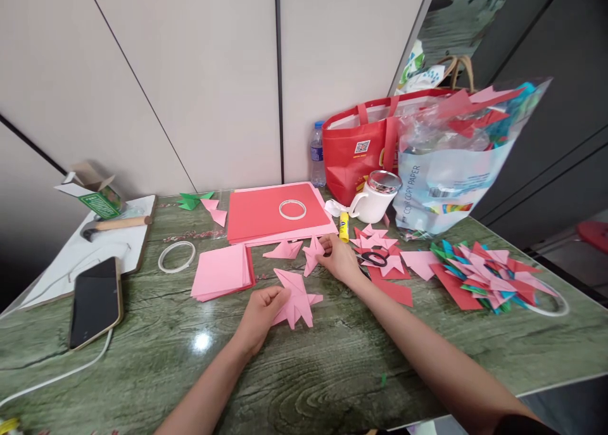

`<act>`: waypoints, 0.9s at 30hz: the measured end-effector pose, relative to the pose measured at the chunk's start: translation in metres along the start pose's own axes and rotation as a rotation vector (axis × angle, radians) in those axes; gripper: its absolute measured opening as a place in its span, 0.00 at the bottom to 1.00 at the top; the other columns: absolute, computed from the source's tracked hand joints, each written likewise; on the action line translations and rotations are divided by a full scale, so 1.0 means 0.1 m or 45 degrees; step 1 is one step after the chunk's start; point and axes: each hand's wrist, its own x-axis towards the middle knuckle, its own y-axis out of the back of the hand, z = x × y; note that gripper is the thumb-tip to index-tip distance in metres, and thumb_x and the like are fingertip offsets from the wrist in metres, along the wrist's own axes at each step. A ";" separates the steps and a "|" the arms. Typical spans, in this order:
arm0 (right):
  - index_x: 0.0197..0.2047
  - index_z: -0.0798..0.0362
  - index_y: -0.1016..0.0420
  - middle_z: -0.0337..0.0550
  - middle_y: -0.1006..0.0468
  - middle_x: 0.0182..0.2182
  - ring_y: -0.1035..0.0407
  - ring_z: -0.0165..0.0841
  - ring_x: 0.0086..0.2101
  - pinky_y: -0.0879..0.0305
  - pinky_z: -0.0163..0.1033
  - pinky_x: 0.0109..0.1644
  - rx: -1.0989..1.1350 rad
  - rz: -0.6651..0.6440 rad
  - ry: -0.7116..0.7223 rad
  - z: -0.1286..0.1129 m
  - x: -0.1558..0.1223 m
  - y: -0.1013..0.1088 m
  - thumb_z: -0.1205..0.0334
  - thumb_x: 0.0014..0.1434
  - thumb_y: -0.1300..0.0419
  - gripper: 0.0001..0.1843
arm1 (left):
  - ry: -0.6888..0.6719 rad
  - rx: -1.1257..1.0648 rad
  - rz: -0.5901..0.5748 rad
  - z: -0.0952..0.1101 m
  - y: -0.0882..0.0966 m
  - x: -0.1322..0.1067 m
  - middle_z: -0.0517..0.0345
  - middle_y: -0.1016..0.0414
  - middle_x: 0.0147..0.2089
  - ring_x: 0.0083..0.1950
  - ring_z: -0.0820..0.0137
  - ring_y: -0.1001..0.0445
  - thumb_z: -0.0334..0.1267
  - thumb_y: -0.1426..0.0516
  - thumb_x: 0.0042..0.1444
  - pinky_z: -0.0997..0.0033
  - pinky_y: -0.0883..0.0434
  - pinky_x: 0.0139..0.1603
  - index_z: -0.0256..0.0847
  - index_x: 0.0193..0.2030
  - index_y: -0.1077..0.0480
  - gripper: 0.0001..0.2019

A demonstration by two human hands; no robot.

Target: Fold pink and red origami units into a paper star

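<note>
Here, in the head view, the person's left hand (260, 313) rested on the green wood-grain desk (332, 371), its fingers closed lightly on the edge of a pink folded paper star (297, 302) that lay flat just in front of it. The right hand (339, 258) reached further forward, thumb and fingertips pinched on a small pink folded piece (312, 254) standing partly lifted off the desk. Another pink folded piece (284, 250) lay just to its left.

Left of the star sat a stack of pink square sheets (221, 271), and beyond it a ring of clear tape (176, 256). A stack of red paper (275, 213) lay at the back with a second tape ring (292, 209) on top. Near the right hand were black scissors (375, 258) on pink and red folded pieces, a yellow glue stick (344, 226), and a white mug (375, 201). A heap of finished multicoloured stars (494, 277) lay at the right. Behind stood a red bag (358, 147), a water bottle (317, 153) and a clear plastic bag of paper (456, 156). At the far left a phone (95, 302) lay face up with a white cable (57, 375), near a hammer (116, 225) on a white board (71, 258).
</note>
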 end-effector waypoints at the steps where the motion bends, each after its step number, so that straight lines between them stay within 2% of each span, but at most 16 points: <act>1: 0.39 0.54 0.32 0.41 0.25 0.31 0.30 0.33 0.32 0.34 0.38 0.36 0.079 -0.017 -0.004 0.00 -0.01 0.02 0.71 0.46 0.40 0.14 | -0.005 0.001 0.000 0.00 0.00 0.00 0.65 0.44 0.21 0.25 0.77 0.50 0.49 0.41 0.47 0.77 0.49 0.25 0.35 0.20 0.34 0.19; 4: 0.37 0.54 0.33 0.40 0.25 0.29 0.29 0.31 0.28 0.32 0.37 0.33 0.349 -0.094 -0.011 -0.05 -0.11 0.06 0.70 0.47 0.41 0.12 | -0.057 0.007 -0.005 0.01 0.01 -0.01 0.63 0.39 0.25 0.28 0.76 0.45 0.47 0.41 0.48 0.77 0.45 0.29 0.34 0.21 0.31 0.17; 7: 0.43 0.53 0.35 0.37 0.26 0.27 0.29 0.29 0.25 0.30 0.37 0.30 0.608 -0.194 -0.013 -0.16 -0.32 0.09 0.63 0.51 0.41 0.14 | -0.103 0.029 -0.060 0.02 0.02 -0.03 0.60 0.34 0.29 0.32 0.74 0.41 0.46 0.41 0.50 0.76 0.42 0.33 0.34 0.25 0.29 0.15; 9: 0.39 0.53 0.32 0.37 0.26 0.28 0.30 0.29 0.26 0.30 0.37 0.31 1.070 -0.338 -0.086 -0.25 -0.46 0.10 0.60 0.49 0.38 0.14 | -0.083 0.067 -0.128 0.03 0.01 -0.05 0.60 0.33 0.28 0.31 0.73 0.40 0.46 0.42 0.51 0.76 0.41 0.33 0.34 0.26 0.28 0.15; 10: 0.35 0.54 0.31 0.36 0.27 0.28 0.31 0.28 0.26 0.31 0.36 0.31 1.188 -0.396 -0.116 -0.29 -0.52 0.11 0.59 0.48 0.36 0.12 | -0.071 0.094 -0.155 0.03 0.01 -0.05 0.60 0.33 0.26 0.30 0.73 0.40 0.47 0.43 0.51 0.76 0.42 0.32 0.34 0.26 0.27 0.16; 13: 0.34 0.54 0.31 0.36 0.27 0.28 0.33 0.25 0.25 0.35 0.31 0.27 1.404 -0.612 -0.171 -0.37 -0.61 0.13 0.59 0.48 0.35 0.12 | -0.083 0.216 -0.161 0.05 0.00 -0.05 0.62 0.36 0.23 0.26 0.74 0.42 0.48 0.44 0.52 0.76 0.44 0.28 0.34 0.24 0.29 0.17; 17: 0.37 0.54 0.31 0.37 0.26 0.30 0.33 0.24 0.26 0.35 0.31 0.31 1.634 -0.930 -0.251 -0.34 -0.60 0.16 0.60 0.48 0.33 0.15 | -0.208 0.430 -0.181 0.10 0.02 -0.05 0.63 0.39 0.20 0.25 0.75 0.44 0.45 0.47 0.54 0.77 0.44 0.27 0.35 0.21 0.32 0.17; 19: 0.37 0.54 0.31 0.37 0.27 0.29 0.34 0.23 0.25 0.36 0.29 0.29 1.695 -0.967 -0.282 -0.31 -0.58 0.18 0.60 0.47 0.33 0.15 | -0.273 0.503 -0.233 0.13 0.02 -0.06 0.64 0.40 0.20 0.24 0.76 0.44 0.42 0.48 0.56 0.77 0.44 0.26 0.36 0.20 0.34 0.17; 22: 0.38 0.53 0.31 0.35 0.28 0.29 0.35 0.22 0.25 0.39 0.27 0.27 1.766 -0.935 -0.298 -0.31 -0.59 0.21 0.61 0.46 0.31 0.17 | -0.377 0.583 -0.280 0.15 0.00 -0.08 0.64 0.40 0.20 0.24 0.76 0.44 0.39 0.49 0.57 0.78 0.44 0.25 0.36 0.18 0.37 0.17; 27: 0.38 0.53 0.29 0.37 0.27 0.32 0.33 0.26 0.31 0.37 0.31 0.34 1.780 -0.841 -0.231 -0.33 -0.61 0.23 0.63 0.41 0.29 0.20 | -0.564 0.704 -0.242 0.10 -0.01 -0.10 0.62 0.37 0.20 0.23 0.76 0.40 0.36 0.50 0.59 0.78 0.42 0.26 0.37 0.19 0.37 0.17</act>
